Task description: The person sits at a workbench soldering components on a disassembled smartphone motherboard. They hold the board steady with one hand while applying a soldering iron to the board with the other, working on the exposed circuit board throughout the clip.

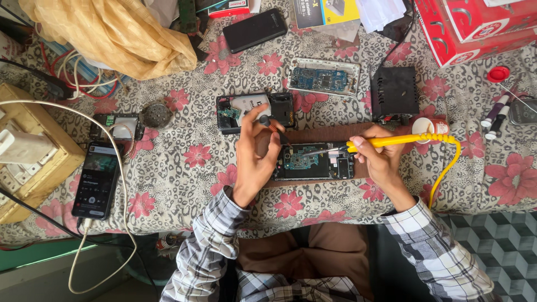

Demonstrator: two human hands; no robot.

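1. Checked sleeves and brown trousers of the seated person lie nearest the camera; both forearms reach forward over the worktop (184, 184), which is covered with a flowered, spotted cloth.
2. Landmark: an opened phone (315, 161) with its back off and its blue circuit board exposed, lying on a brown board (313, 136) directly in front of the person.
3. Right hand (376, 158), at the right end of the opened phone: fingers closed around the yellow handle of a soldering iron (391, 141). Its metal tip points left and rests on or just above the circuit board; contact cannot be confirmed.
4. Left hand (256, 151), at the left end of the opened phone: fingers pinched narrow around a small dark tool (274, 127), held tilted towards the board.
5. Progress, as judged: disassembly is done, since the board is bare. Soldering appears under way. Reassembly remains; no cover is fitted.
6. Beyond the opened phone lie a second gutted handset (254, 111) and, to its right, a white frame with a blue board (323, 78).
7. Far left of the opened phone, a working phone (96, 179) with a lit screen is plugged into a white cable.
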